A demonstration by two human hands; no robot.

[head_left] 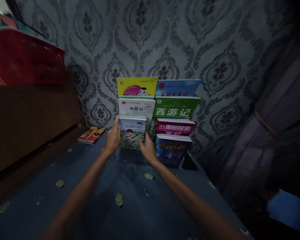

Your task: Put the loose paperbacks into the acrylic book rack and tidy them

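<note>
Between my two hands stands a book with a guitar player on its cover (132, 133). My left hand (112, 136) grips its left edge, and my right hand (148, 146) holds its right edge, thumb on the front. The book is upright at the front of a clear stand (118, 156). Behind it are a pale book (137, 107) and a yellow book (137, 86). To the right, stepped rows hold a dark blue book (172, 150), a pink-titled book (176, 127), a green book (177, 108) and a blue book (178, 87).
An orange book (91, 135) lies flat at the left on the blue patterned cloth (102, 200). A red basket (27, 56) rests on a brown wooden piece (32, 123). Patterned wallpaper (140, 40) rises behind, and a tied curtain (262, 133) hangs at the right.
</note>
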